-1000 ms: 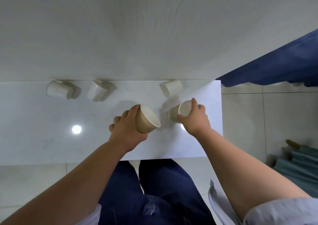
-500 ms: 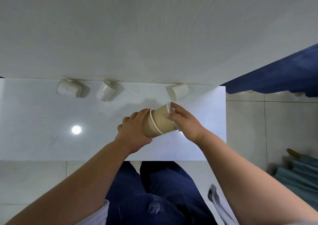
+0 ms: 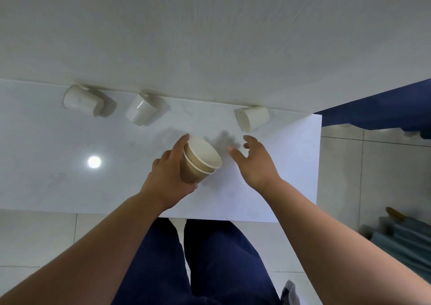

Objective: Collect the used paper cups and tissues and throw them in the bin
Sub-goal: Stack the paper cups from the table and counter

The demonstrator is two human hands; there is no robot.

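Observation:
My left hand (image 3: 170, 176) grips two tan paper cups nested one inside the other (image 3: 200, 161), held tilted above the white table (image 3: 58, 176). My right hand (image 3: 254, 162) hovers just right of them, fingers spread, holding nothing. Three more paper cups lie on their sides along the table's far edge by the wall: one at far left (image 3: 80, 100), one next to it (image 3: 142, 111), one at the right (image 3: 253, 118), just beyond my right hand. No tissues or bin are visible.
A white wall (image 3: 210, 36) rises directly behind the table. A dark blue curtain (image 3: 384, 109) hangs at the right. Teal items (image 3: 403, 237) lie on the tiled floor at lower right. A lamp's reflection (image 3: 94, 162) shines on the tabletop.
My right hand pushed its cup into the cup in my left hand, then let go and opened. The stacked cups stay in my left hand.

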